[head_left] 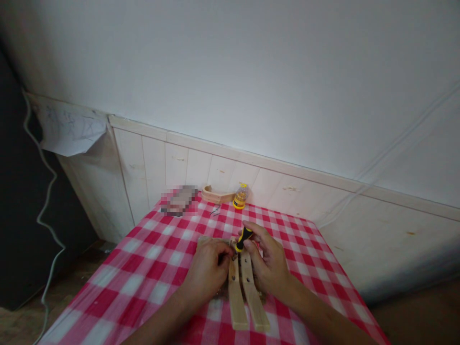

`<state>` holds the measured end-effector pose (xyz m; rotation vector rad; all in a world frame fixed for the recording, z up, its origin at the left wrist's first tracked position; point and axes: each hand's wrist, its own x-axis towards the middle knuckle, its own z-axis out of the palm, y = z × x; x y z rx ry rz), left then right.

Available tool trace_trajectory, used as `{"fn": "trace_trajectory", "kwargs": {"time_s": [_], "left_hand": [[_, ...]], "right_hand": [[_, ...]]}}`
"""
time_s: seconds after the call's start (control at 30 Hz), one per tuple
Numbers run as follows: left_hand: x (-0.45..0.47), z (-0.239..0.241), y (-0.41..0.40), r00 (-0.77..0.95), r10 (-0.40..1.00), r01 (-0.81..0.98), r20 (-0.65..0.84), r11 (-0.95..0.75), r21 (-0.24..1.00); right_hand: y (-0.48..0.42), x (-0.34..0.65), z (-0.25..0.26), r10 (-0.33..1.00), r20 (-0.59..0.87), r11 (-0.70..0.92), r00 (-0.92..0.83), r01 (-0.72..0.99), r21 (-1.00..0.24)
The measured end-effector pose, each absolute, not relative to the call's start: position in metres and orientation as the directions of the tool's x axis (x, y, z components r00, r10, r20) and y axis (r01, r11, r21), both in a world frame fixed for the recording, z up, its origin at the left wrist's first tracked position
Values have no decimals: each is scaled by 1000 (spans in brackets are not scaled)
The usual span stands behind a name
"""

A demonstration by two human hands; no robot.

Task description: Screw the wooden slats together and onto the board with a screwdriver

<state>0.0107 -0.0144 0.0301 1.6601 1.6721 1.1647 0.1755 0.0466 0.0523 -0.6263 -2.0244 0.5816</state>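
Note:
My right hand (269, 262) grips a yellow and black screwdriver (245, 237), tilted with its tip down at the upper part of the left wooden piece (237, 302). My left hand (209, 263) is closed beside the tip, thumb and fingertips pressed together at that piece; whatever they pinch is hidden. A second wooden piece (257, 304) lies just to the right. Both pieces are pale, slightly bent strips with dark holes or screw heads. Beneath them lies a brownish object, mostly covered by my hands and the wood.
A red and white checked cloth (143, 287) covers the table. Toward the wall stand a yellow-based screwdriver bit container (240, 197) and a curved wooden piece (217, 195), with small metal parts (214, 211) in front. A blurred-out object (178, 200) lies left. A white cable (50, 230) hangs at left.

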Motion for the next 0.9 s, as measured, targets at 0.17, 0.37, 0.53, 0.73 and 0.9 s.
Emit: {"fn": "trace_trajectory", "kwargs": {"time_s": [0.17,0.37,0.53,0.73,0.9], "left_hand": [[11,32,-15,-131,967,568,219,-108,816],[11,31,-15,-143,968,569,205,-89,818],[10,28,-12,-124,970,534,207,-111,838],[10,24,-11,-127,966,546,224,-121,829],[10,25,-12,-132,965,546,226,-120,829]], "right_hand": [[43,174,59,559,685,820,-467,194,-538],[44,173,60,548,698,830,-461,194,-523],[45,173,60,536,710,839,-457,196,-507],[44,172,63,528,723,845,-446,190,-500],[43,170,65,527,728,845,-438,177,-505]]}}
